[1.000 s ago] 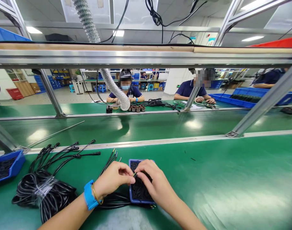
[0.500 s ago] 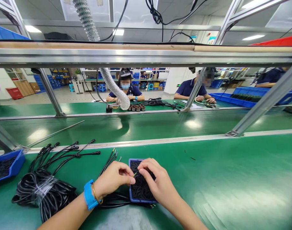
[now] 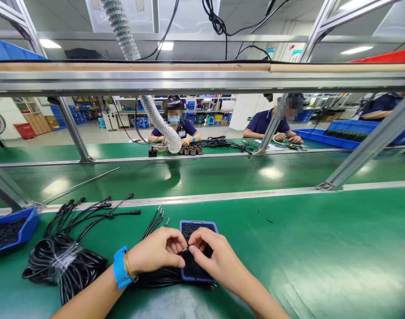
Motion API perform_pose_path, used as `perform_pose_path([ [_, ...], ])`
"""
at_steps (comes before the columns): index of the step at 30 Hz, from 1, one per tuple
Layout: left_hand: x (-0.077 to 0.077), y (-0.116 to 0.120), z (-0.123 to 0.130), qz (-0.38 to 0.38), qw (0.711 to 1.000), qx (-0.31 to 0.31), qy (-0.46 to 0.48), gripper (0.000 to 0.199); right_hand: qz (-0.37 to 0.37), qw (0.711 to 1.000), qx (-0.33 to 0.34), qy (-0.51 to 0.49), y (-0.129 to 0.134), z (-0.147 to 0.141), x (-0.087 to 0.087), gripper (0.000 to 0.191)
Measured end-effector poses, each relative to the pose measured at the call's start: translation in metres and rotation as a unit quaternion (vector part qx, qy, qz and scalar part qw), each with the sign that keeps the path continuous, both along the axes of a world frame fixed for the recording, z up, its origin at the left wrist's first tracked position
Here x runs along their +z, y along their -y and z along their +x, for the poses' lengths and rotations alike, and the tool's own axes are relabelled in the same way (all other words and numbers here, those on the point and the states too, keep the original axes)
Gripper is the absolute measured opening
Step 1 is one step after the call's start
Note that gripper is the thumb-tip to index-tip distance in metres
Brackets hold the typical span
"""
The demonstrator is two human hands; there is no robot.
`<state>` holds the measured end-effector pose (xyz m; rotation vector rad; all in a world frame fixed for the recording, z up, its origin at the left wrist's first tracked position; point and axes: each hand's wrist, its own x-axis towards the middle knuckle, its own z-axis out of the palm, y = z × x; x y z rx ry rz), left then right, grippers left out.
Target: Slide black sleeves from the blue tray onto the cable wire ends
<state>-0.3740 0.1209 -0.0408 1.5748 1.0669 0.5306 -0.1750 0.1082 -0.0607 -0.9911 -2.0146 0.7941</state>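
Over a blue bin (image 3: 198,280) full of short black tubes (image 3: 194,268), my two hands meet fingertip to fingertip. My left hand (image 3: 157,250), with a blue band at the wrist, pinches the thin end of a wire (image 3: 184,250). My right hand (image 3: 218,254) is closed in a pinch at that wire's tip, on what looks like one small black tube, mostly hidden by the fingers. Black cables (image 3: 162,279) with stripped coloured ends lie beneath and behind my left hand.
A bundled coil of black cable (image 3: 64,266) with connectors lies at left, beside another blue bin (image 3: 29,228). Two black scraps (image 3: 269,221) are on the green bench to the right. Metal struts (image 3: 368,146) frame the bench. Co-workers sit across, beyond a flexible duct (image 3: 156,119).
My fingertips have come closer together around the wire end, moving slightly down, and less of the wire shows. The view has shifted a little.
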Motion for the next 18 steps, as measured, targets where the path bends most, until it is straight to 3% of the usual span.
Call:
perform_pose_path([
  [9, 0.005, 0.010, 0.005, -0.035, 0.996, 0.047, 0.070, 0.036, -0.096, 0.992, 0.032, -0.081, 0.010, -0.011, 0.000, 0.010],
  [18, 0.006, 0.003, -0.002, -0.074, 0.989, 0.074, 0.108, 0.038, -0.183, 0.963, -0.050, -0.194, 0.010, -0.023, -0.015, 0.019],
])
